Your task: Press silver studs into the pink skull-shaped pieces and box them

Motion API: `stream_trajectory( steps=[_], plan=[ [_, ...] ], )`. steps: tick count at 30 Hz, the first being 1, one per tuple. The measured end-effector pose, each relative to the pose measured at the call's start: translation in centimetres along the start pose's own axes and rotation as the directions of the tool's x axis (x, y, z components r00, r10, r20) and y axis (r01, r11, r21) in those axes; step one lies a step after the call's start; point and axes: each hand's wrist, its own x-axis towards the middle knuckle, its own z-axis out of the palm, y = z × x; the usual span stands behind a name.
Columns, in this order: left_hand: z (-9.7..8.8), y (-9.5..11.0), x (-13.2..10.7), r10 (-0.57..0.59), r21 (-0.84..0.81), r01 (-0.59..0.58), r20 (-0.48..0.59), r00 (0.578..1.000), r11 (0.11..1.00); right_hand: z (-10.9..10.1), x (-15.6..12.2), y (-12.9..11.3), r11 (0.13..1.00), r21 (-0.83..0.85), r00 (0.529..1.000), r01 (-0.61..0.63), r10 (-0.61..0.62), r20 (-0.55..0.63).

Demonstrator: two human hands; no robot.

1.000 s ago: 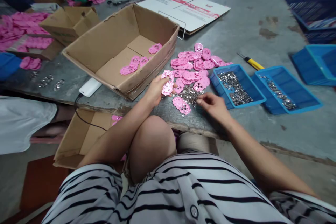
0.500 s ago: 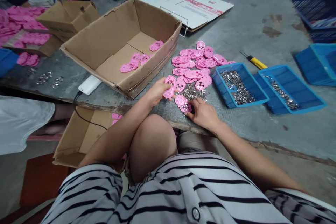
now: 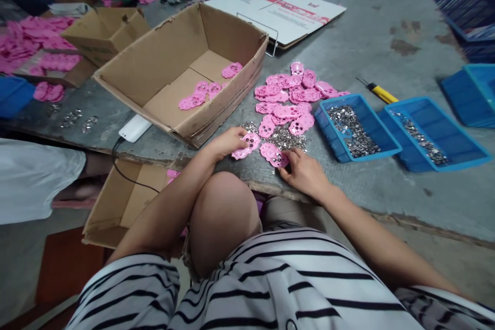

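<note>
My left hand (image 3: 231,143) is closed on a pink plastic piece with holes (image 3: 247,145), low over the table near its front edge. To its right, a second pink plastic piece with small metal bits in it (image 3: 274,155) lies close to the edge, and my right hand (image 3: 303,170) pinches its right end. Just behind both hands spreads a heap of small shiny metal parts (image 3: 288,139). Beyond that is a loose pile of similar pink pieces (image 3: 286,95). My fingertips partly cover both held pieces.
A large cardboard box (image 3: 181,77) with several pink pieces stands left of the pile. Blue bins of metal parts (image 3: 353,129) (image 3: 421,136) sit to the right, a yellow-handled tool (image 3: 381,93) behind them. A white device (image 3: 133,128) with a cable lies beside the box.
My left hand has moved left and down with its pink piece, which has turned from upright to slanted. Metal parts behind it now show. My right hand stays at the other piece.
</note>
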Motion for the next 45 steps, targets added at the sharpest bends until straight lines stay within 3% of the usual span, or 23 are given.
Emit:
stream_trajectory(
  steps=[5, 9, 17, 20, 22, 24, 26, 28, 30, 33, 37, 40, 43, 45],
  plan=[
    [-0.1, -0.7, 0.3, -0.024, 0.306, -0.010, 0.107, 0.994, 0.952, 0.4, -0.8, 1.6, 0.996, 0.087, 0.992, 0.026, -0.015, -0.121],
    [0.3, -0.4, 0.4, -0.063, 0.478, -0.028, 0.173, 0.983, 0.878, 0.5, -1.1, 2.0, 0.987, 0.131, 0.961, 0.088, -0.050, -0.272],
    [0.3, 0.6, -0.1, 0.074, 0.813, -0.229, 0.225, 0.972, 0.536, 0.2, -0.6, 1.3, 0.978, 0.175, 0.907, 0.114, -0.031, -0.419],
    [0.3, 0.7, -0.6, 0.135, 0.816, -0.232, 0.189, 0.973, 0.530, 0.0, -0.3, 1.0, 0.976, 0.185, 0.893, 0.118, -0.023, -0.449],
    [0.3, 0.8, -1.0, 0.217, 0.760, -0.238, 0.131, 0.967, 0.604, -0.3, 0.0, 0.7, 0.976, 0.184, 0.887, 0.117, -0.019, -0.461],
    [0.4, 1.0, -1.4, 0.278, 0.621, -0.272, 0.090, 0.956, 0.735, -0.7, 0.2, 0.3, 0.977, 0.178, 0.882, 0.120, -0.023, -0.471],
    [0.6, 1.0, -1.6, 0.250, 0.325, -0.269, 0.099, 0.963, 0.907, -1.3, 0.5, 0.0, 0.979, 0.156, 0.877, 0.130, -0.040, -0.480],
    [0.8, 1.0, -1.6, 0.171, -0.061, -0.164, 0.146, 0.974, 0.985, -1.9, 0.7, -0.5, 0.983, 0.118, 0.869, 0.137, -0.062, -0.490],
    [0.9, 0.9, -1.5, 0.120, -0.353, -0.049, 0.182, 0.976, 0.934, -2.5, 1.0, -1.1, 0.988, 0.079, 0.865, 0.134, -0.078, -0.496],
    [0.8, 1.1, -1.4, 0.089, -0.526, 0.019, 0.178, 0.980, 0.850, -3.0, 1.3, -1.9, 0.990, 0.059, 0.869, 0.130, -0.085, -0.488],
    [0.5, 1.8, -1.7, 0.041, -0.551, 0.040, 0.134, 0.990, 0.834, -3.3, 1.7, -1.9, 0.962, 0.179, 0.865, 0.207, -0.095, -0.493],
    [-0.5, 2.2, -3.1, 0.076, -0.561, -0.008, 0.098, 0.992, 0.828, -3.4, 1.3, -0.9, 0.909, 0.314, 0.861, 0.276, -0.089, -0.500],
    [-3.0, 1.7, -5.8, 0.120, -0.571, -0.053, 0.080, 0.990, 0.819, -3.5, 0.7, 0.4, 0.870, 0.429, 0.902, 0.241, -0.037, -0.431],
    [-5.5, 0.5, -8.5, 0.087, -0.572, -0.077, -0.010, 0.996, 0.816, -3.3, 0.3, 1.3, 0.862, 0.484, 0.944, 0.151, 0.020, -0.329]
  ],
)
